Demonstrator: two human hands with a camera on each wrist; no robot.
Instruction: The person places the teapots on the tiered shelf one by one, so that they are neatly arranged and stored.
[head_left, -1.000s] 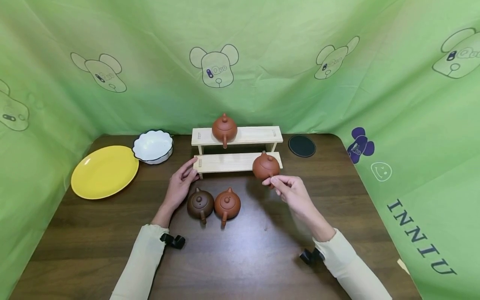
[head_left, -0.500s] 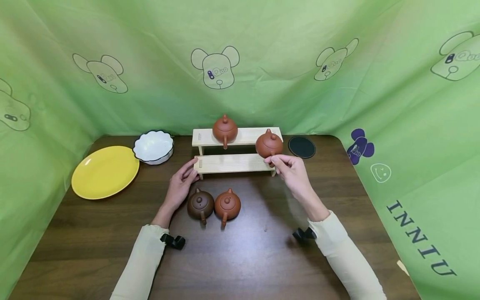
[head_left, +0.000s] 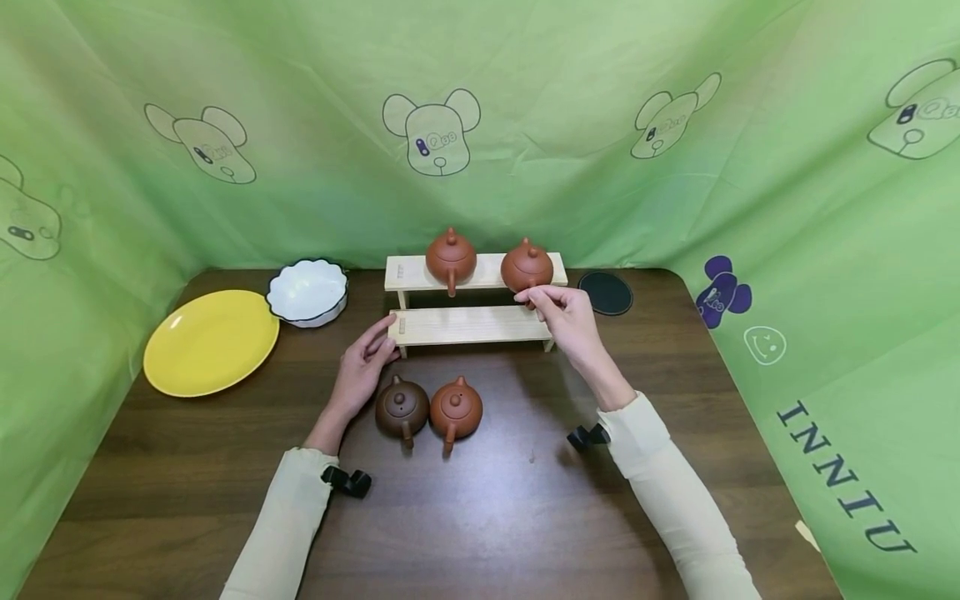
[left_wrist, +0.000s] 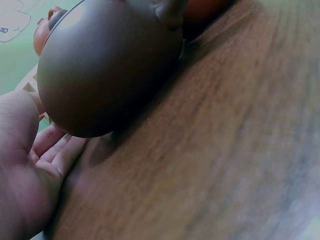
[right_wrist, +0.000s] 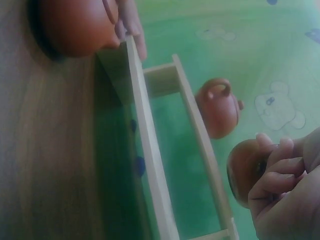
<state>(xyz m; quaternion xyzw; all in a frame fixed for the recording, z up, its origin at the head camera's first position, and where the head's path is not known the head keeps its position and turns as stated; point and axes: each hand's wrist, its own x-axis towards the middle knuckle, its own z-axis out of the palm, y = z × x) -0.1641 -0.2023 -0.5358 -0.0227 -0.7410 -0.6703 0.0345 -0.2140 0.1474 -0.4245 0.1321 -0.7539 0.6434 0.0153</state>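
Observation:
My right hand [head_left: 566, 325] pinches the handle of a reddish-brown clay teapot [head_left: 527, 267] over the right part of the upper wooden shelf [head_left: 488, 272]. In the right wrist view a narrow gap shows between that teapot's base [right_wrist: 242, 172] and the shelf board. Another reddish teapot [head_left: 450, 257] sits on the same board, left of it. My left hand [head_left: 358, 373] touches the left end of the lower shelf [head_left: 472, 326] with extended fingers. Just right of that hand, a dark brown teapot [head_left: 401, 410] and an orange-brown teapot [head_left: 456, 408] stand side by side on the table.
A yellow oval plate [head_left: 212, 343] lies at the left, beside a white scalloped bowl [head_left: 307, 292]. Behind the shelf's right end is a round dark coaster [head_left: 606, 293]. Green printed cloth [head_left: 540, 183] hangs around the brown wooden table [head_left: 480, 525].
My right hand has lifted the teapot from in front of the lower shelf, up and back, then slightly left over the upper shelf. My left hand has stayed at the shelf's left end.

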